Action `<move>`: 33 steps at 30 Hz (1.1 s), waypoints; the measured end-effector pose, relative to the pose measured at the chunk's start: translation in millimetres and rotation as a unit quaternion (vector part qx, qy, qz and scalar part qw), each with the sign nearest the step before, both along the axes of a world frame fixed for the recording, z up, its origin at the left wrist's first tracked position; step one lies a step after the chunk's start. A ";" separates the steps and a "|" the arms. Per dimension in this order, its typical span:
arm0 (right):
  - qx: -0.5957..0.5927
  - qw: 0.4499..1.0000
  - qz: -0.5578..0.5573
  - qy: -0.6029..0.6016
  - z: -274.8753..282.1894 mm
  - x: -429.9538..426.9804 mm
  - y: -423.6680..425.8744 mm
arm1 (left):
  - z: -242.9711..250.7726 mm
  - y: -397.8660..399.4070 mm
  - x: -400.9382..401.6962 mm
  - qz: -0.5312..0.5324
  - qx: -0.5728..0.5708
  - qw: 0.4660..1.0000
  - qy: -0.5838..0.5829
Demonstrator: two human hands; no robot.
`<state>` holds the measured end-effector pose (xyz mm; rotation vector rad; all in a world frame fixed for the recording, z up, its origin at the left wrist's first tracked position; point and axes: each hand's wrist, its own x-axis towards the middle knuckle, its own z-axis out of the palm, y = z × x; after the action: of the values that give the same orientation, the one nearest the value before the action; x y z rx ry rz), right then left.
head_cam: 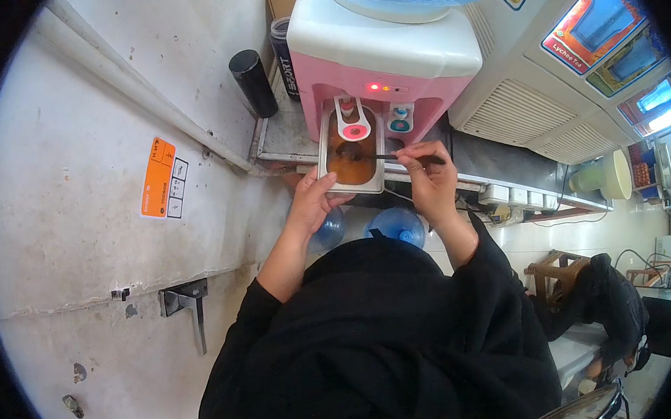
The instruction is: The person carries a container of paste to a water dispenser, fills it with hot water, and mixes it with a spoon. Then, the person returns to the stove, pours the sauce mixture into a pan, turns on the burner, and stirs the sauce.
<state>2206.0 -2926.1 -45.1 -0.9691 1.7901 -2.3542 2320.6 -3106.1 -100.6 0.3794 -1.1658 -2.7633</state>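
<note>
My left hand grips the near left corner of a rectangular stainless steel food pan. Orange-brown liquid lies in the pan. A dark ladle or spoon is in my right hand, its handle pinched between thumb and fingers. The bowl of that utensil sits in the liquid, partly hidden. Above the pan is the red-marked tap lever of a pink and white water dispenser. Its blue-marked tap is to the right. Whether water is flowing is hard to see.
A black cylinder and a dark sports bottle stand left of the dispenser on the counter. Blue water jugs lie below. A white door with a handle borders the left. Another person is at right.
</note>
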 end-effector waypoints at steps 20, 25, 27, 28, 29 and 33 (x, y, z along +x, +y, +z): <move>0.086 0.995 -0.056 0.007 -22.9 2.1 -24.4 | 0.7 0.2 -0.2 0.003 -0.005 1.000 0.002; 0.089 0.993 -0.074 0.036 -27.3 -8.8 -31.3 | -0.5 0.3 -0.4 0.000 0.002 1.000 0.005; 0.080 0.993 -0.075 0.050 -25.5 -11.6 -34.5 | -1.3 0.1 -0.4 0.004 -0.002 1.000 0.008; 0.092 0.990 -0.079 0.069 -21.7 -12.0 -35.7 | -1.2 0.3 -0.1 0.005 -0.001 1.000 0.008; 0.104 0.987 -0.082 0.088 -17.1 -11.9 -36.4 | -1.1 0.9 0.0 0.008 0.001 1.000 0.003; 0.099 0.986 -0.078 0.105 -5.2 -9.9 -33.7 | -2.5 -1.7 -0.1 0.001 -0.004 1.000 0.009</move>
<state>2196.1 -2959.8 -50.3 -1.1235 2.2047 -2.1692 2320.5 -3107.9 -103.2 0.3544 -1.1721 -2.7521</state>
